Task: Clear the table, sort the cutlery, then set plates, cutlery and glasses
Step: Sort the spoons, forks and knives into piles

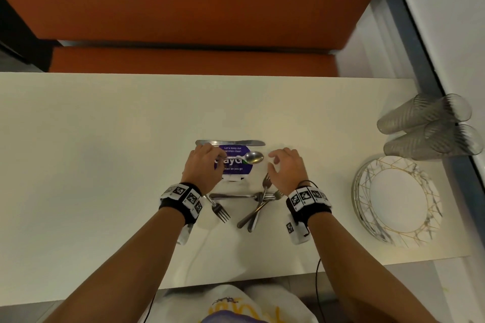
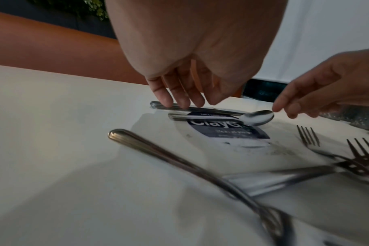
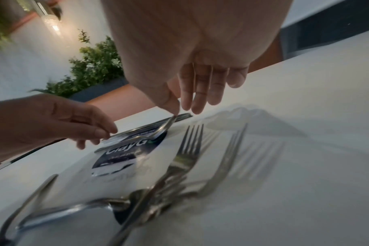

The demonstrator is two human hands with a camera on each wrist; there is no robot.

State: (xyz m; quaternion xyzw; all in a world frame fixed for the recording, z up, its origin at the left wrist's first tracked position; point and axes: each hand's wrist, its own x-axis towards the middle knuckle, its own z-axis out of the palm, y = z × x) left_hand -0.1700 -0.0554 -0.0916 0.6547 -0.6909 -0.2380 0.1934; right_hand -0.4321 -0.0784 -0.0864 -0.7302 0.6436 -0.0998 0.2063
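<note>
A table knife lies crosswise at the far edge of a purple sticker, and a spoon lies just in front of it, bowl to the right. My left hand reaches over both handles; in the left wrist view its fingertips touch the knife. My right hand hovers with relaxed fingers by the spoon's bowl, and its thumb touches the bowl's edge. A crossed pile of forks and other cutlery lies nearer me, between the wrists. One fork lies beside my left wrist.
A stack of marbled plates with gold lines sits at the table's right end. Ribbed glasses lie on their sides behind it. An orange bench runs along the far side of the white table.
</note>
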